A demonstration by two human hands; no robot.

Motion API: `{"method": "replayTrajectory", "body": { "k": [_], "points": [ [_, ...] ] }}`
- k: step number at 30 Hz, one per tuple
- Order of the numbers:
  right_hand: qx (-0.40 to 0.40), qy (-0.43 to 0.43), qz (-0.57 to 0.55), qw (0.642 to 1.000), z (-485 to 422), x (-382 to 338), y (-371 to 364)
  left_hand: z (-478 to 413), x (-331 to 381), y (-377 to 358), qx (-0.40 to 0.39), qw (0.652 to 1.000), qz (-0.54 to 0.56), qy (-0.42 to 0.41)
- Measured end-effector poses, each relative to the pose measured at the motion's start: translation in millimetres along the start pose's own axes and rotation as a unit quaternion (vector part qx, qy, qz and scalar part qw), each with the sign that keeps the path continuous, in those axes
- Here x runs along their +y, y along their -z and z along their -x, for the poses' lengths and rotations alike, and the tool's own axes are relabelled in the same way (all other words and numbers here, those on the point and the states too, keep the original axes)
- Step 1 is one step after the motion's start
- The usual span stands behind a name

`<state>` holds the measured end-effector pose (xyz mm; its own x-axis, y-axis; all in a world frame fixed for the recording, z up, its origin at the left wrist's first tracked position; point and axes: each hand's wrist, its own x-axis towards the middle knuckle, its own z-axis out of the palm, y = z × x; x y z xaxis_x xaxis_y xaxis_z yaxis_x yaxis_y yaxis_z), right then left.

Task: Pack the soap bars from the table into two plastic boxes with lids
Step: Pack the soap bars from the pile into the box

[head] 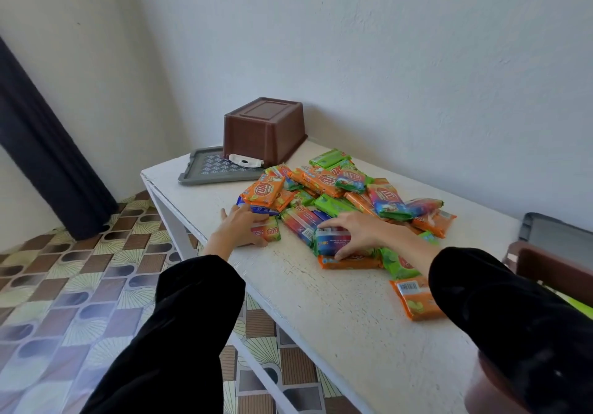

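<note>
Where the white table (321, 311) reaches the corner of the room, an upturned brown box (264, 131) stands partly on a grey lid (205, 169), which juts out to the left of the box. Just in front and to the right of that box lies the pile of soap bars (337, 189), wrapped in orange, green, blue and red, many of them overlapping.

The left hand (239, 226), straight in front of the box, grips a red-and-orange bar (269, 230). The fingers curl over its far side and the thumb lies along its near side, while the bar lies on the table top.

The right hand (359, 232), in front and farther to the right of the box, is spread wide over a blue-ended bar (330, 242). Its fingertips are on the far edge and its thumb is against the near edge, clasping the bar, which rests on other bars.

A lone orange bar (417, 299) lies well in front and to the right of the box, partly hidden by the black right sleeve (513, 301).

Far to the right of the upturned box, a second brown box (552, 269) and a second grey lid (558, 230) show only in part.
</note>
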<state>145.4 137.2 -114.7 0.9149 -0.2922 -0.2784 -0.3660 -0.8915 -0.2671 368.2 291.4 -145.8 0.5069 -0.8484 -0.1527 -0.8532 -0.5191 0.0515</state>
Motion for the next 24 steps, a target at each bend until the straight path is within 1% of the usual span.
{"method": "replayTrajectory", "body": {
  "k": [2,6,8,10,13,16,20,24],
  "points": [
    [0.003,0.000,0.007,1.000,0.3,-0.7,-0.2,3.3,-0.6,-5.9,0.012,0.999,0.029,0.001],
    [-0.005,-0.001,0.024,1.000,3.8,-4.4,1.3,11.4,1.1,-11.9,0.046,0.988,0.144,-0.011],
    [0.001,-0.008,0.010,1.000,7.7,-5.0,6.4,17.6,7.8,-3.7,0.052,0.987,0.151,-0.032],
    [0.035,-0.015,-0.024,0.999,16.7,-4.6,18.9,21.0,21.7,11.6,0.055,0.984,0.149,-0.075],
    [0.120,-0.036,-0.057,0.991,51.0,-2.4,50.1,26.4,55.8,48.0,0.099,0.969,0.186,-0.132],
    [0.182,-0.065,-0.061,0.979,102.5,2.8,85.5,30.2,101.7,85.7,0.137,0.950,0.184,-0.210],
    [0.209,-0.141,-0.026,0.967,189.0,11.5,114.4,46.6,181.8,123.1,0.152,0.911,0.176,-0.340],
    [0.206,-0.228,0.000,0.952,279.0,19.2,104.6,69.6,265.5,131.5,0.098,0.872,0.155,-0.454]
  ]
}}
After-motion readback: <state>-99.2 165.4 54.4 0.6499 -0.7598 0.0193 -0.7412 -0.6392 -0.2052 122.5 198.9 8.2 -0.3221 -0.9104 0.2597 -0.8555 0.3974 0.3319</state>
